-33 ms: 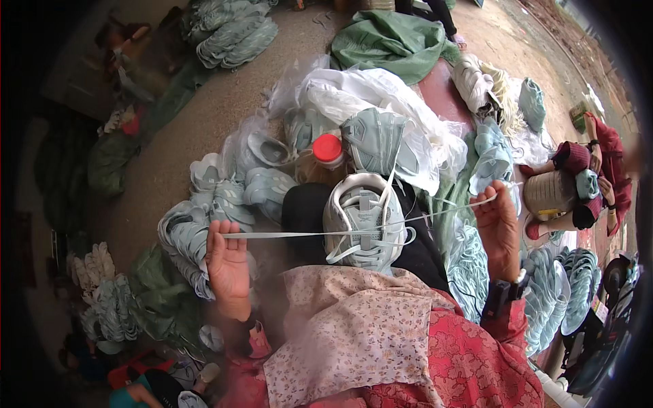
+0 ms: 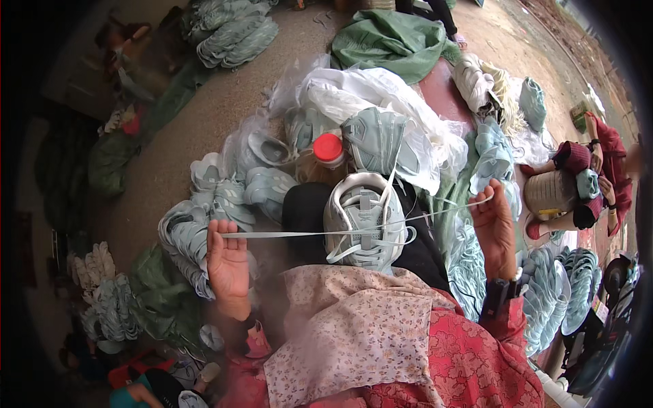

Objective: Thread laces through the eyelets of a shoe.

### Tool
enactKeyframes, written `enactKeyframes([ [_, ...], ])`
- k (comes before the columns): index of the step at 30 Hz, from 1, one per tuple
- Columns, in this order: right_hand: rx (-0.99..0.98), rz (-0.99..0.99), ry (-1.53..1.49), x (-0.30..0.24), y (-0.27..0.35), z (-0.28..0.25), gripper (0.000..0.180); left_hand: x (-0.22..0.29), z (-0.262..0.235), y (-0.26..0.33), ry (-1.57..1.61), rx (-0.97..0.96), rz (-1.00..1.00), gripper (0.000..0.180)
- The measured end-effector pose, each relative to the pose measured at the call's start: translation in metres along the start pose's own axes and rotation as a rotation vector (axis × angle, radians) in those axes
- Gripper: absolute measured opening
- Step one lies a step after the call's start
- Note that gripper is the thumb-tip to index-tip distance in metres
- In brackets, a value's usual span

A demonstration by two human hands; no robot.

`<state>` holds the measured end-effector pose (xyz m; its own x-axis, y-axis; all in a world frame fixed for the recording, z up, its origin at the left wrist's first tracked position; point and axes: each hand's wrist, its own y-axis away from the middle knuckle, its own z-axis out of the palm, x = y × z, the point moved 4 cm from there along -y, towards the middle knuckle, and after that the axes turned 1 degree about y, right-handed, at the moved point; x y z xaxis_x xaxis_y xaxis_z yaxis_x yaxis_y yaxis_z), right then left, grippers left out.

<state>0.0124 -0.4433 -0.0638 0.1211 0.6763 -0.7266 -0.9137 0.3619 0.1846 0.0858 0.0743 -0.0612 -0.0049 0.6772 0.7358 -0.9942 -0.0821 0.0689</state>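
A pale grey-blue shoe upper [image 2: 365,221] lies across my lap, its opening facing away from me and its tongue showing. A flat pale shoelace [image 2: 286,234] runs through its eyelets and stretches out to both sides. To the left of the shoe, my left hand [image 2: 229,272] pinches the lace between thumb and fingers, palm up. My right hand [image 2: 494,228], out to the right and slightly farther off, pinches the other stretch of lace near its tip. A loose loop of lace sits at the shoe's right side.
Beyond my knees stand a jar with a red lid [image 2: 328,147] and another grey-blue upper [image 2: 373,139] by white plastic sheeting [image 2: 360,88]. Stacked uppers [image 2: 183,234] lie at left, bundled laces [image 2: 468,272] at right. A person in dark red [image 2: 612,170] sits far right.
My right hand has shifted very slightly, still pinching the lace. The left hand and the shoe upper look unmoved.
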Motion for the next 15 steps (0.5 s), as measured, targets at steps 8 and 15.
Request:
enactKeyframes([
  [8,0.157,0.288,0.032,0.045,-0.022,-0.017,0.025,0.001,0.007,0.01,0.529,-0.425,-0.167,0.03],
  [15,-0.167,0.278,0.777,0.06,-0.011,0.047,0.021,0.001,0.008,-0.021,0.338,-0.192,-0.153,0.032],
])
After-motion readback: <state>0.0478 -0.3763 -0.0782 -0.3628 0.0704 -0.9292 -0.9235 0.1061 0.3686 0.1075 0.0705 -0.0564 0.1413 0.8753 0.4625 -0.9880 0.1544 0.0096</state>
